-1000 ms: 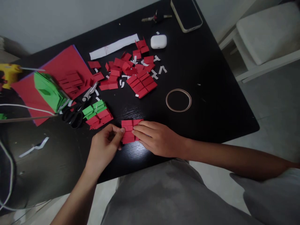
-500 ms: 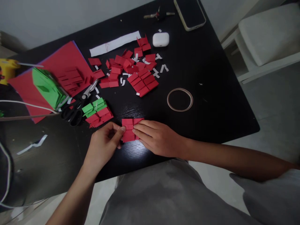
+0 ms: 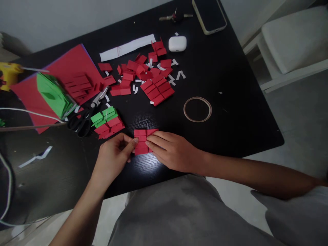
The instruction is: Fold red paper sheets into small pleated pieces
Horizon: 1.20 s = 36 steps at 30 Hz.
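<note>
A small red folded paper piece [image 3: 140, 140], creased into rows of flaps, lies near the table's front edge between my two hands. My left hand [image 3: 115, 150] pinches its left edge, thumb on top and fingers bent behind. From the right, my right hand [image 3: 173, 150] holds the same piece, its fingers closed together over the right part; its thumb is hidden. Just up and left of my left hand sits a green-and-red folded paper piece [image 3: 112, 126]. Farther back is a larger red folded paper block [image 3: 157, 90].
Black-handled scissors [image 3: 82, 125], a green paper stack [image 3: 55, 95] and red sheets [image 3: 79, 61] lie left. Red and white scraps, a white strip [image 3: 126, 47], earbud case [image 3: 177, 43], keys [image 3: 176, 15] and phone [image 3: 210, 15] are behind. A tape ring [image 3: 197, 109] lies right; a yellow glue gun [image 3: 9, 75] far left.
The view has shifted very slightly. Both hands keep their hold on the red folded paper piece, with no clear movement otherwise.
</note>
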Available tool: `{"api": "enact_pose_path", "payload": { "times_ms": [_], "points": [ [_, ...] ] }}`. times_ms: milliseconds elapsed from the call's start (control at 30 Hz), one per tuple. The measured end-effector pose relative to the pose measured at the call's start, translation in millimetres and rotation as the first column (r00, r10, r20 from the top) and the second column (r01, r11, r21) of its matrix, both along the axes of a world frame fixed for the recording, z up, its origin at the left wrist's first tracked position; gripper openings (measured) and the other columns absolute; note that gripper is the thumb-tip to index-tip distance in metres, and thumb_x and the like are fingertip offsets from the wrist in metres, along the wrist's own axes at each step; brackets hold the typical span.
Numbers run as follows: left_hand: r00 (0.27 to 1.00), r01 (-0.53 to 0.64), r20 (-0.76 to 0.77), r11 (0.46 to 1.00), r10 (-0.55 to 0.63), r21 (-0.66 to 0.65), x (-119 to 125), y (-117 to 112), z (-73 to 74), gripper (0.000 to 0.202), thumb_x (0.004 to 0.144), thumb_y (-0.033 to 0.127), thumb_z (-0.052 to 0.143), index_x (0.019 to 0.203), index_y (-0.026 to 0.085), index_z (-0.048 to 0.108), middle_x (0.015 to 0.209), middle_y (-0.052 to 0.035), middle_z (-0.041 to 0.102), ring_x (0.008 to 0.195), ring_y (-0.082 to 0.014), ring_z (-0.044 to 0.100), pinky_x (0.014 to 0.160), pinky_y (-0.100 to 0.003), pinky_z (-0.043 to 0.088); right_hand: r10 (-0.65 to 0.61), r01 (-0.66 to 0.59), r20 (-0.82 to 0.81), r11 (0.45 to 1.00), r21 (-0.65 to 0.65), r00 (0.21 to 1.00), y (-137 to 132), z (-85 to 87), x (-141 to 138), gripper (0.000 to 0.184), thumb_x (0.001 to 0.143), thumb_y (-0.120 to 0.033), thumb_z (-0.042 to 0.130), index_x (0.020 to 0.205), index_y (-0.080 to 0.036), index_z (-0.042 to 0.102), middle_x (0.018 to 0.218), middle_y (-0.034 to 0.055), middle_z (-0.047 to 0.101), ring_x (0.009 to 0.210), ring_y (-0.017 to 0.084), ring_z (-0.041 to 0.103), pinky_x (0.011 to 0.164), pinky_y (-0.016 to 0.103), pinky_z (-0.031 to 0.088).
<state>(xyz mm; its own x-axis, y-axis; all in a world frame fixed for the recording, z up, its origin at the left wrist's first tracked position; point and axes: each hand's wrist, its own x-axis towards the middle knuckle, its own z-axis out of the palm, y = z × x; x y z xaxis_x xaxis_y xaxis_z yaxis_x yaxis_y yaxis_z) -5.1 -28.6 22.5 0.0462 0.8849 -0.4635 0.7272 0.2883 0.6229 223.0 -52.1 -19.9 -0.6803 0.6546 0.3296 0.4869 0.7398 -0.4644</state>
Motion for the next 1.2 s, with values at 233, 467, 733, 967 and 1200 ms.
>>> {"api": "enact_pose_path", "payload": {
  "times_ms": [233,467,733,967,1200],
  "points": [
    [1.000,-0.008,-0.009,1.000,0.008,-0.007,-1.3,1.2,0.9,0.033,0.088,0.054,0.071,0.079,0.022,0.067,0.056,0.0048,0.064,0.045,-0.0116,0.055,0.048,-0.024,0.038,-0.034,0.032,0.020,0.996,0.084,0.999,-0.5,-1.4,-0.1,0.028,0.105,-0.009,0.050,0.123,-0.007,0.072,0.123,0.0146,0.074,0.119,0.026,0.064,0.105,0.041,0.059],
    [0.999,0.032,-0.022,0.999,-0.032,-0.009,-1.3,3.6,1.5,0.036,0.090,0.055,0.069,0.077,0.021,0.067,0.056,0.0041,0.063,0.045,-0.0116,0.055,0.049,-0.024,0.039,-0.019,0.014,0.046,0.994,0.109,0.999,-0.1,-1.8,0.2,0.030,0.106,-0.011,0.049,0.126,-0.003,0.070,0.123,0.0158,0.073,0.119,0.026,0.064,0.107,0.040,0.058],
    [0.997,0.053,-0.053,0.999,-0.053,0.007,-2.7,2.4,-0.6,0.034,0.091,0.054,0.068,0.079,0.022,0.067,0.053,0.0052,0.062,0.047,-0.0127,0.057,0.051,-0.025,0.040,-0.028,0.022,0.052,0.994,0.111,0.998,-0.9,-2.1,-0.5,0.030,0.105,-0.010,0.049,0.126,-0.004,0.070,0.124,0.0157,0.073,0.120,0.027,0.064,0.106,0.040,0.058],
    [0.992,0.076,-0.100,0.996,-0.071,0.050,0.5,2.9,4.1,0.031,0.090,0.050,0.066,0.076,0.023,0.065,0.052,0.0049,0.062,0.046,-0.0138,0.057,0.051,-0.026,0.040,-0.033,0.025,0.056,0.989,0.146,0.998,-1.8,-1.9,-0.2,0.032,0.107,-0.008,0.045,0.129,-0.002,0.068,0.139,0.0195,0.068,0.121,0.026,0.065,0.107,0.042,0.058],
    [0.990,0.073,-0.125,0.995,-0.063,0.074,5.1,1.9,4.9,0.032,0.090,0.053,0.066,0.076,0.023,0.065,0.052,0.0047,0.063,0.046,-0.0144,0.057,0.054,-0.027,0.041,-0.028,0.021,0.051,0.991,0.133,0.998,-3.1,-1.8,0.2,0.031,0.106,-0.008,0.047,0.130,-0.001,0.067,0.148,0.0218,0.063,0.126,0.029,0.063,0.108,0.045,0.057]
  ]
}}
